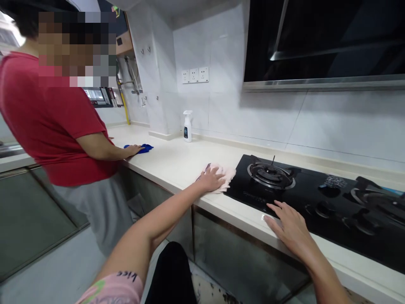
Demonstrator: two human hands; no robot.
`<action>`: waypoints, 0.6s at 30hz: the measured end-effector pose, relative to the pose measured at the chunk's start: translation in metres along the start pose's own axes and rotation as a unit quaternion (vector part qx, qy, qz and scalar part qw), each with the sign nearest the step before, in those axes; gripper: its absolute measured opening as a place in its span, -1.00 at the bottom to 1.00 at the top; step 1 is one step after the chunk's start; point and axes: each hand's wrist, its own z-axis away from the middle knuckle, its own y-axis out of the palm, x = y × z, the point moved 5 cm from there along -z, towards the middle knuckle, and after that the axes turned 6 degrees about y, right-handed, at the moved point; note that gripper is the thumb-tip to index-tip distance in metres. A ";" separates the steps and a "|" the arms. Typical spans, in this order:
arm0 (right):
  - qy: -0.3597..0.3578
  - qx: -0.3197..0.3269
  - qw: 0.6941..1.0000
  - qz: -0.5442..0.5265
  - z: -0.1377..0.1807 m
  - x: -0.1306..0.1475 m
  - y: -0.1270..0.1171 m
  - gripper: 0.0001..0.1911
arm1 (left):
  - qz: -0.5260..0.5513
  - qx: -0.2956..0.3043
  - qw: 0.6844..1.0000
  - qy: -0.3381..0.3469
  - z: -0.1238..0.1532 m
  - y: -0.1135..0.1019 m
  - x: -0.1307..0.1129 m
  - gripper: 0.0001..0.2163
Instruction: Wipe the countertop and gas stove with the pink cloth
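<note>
We note, at the far left, a co-worker in a red shirt (47, 118) standing at the countertop (177, 162). That person's hand (133, 150) lies flat on a blue cloth (146, 147) on the pale surface. Further along, against the tiled back wall, we record a white spray bottle (187, 126) standing upright, with a row of wall sockets (195, 75) above it.

Near the middle, the wearer's left hand (211, 179) rests palm down on a pale pink cloth (227, 176). The fingers lie stretched over the fabric, pressing rather than clutching; we see no closed grip. The cloth lies crumpled on the countertop, touching the left edge of the black gas hob (316, 202), and the hand covers part of it.

To the right, the hob's left burner (271, 174) sits just beyond the cloth, and control knobs (322, 209) show toward the centre of the glass. The wearer's right hand (289, 226) lies flat with fingers apart and extended, holding nothing. Its fingertips rest at the front edge of the hob, where glass meets countertop. Above the hob hangs a dark range hood (322, 42). A second burner (379, 198) shows at the far right, partly cut off by the frame.
</note>
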 end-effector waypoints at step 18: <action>0.008 0.010 0.999 -0.036 0.003 -0.021 0.017 -0.36 | 0.031 -0.044 0.998 0.020 0.085 -0.002 -0.012 -0.38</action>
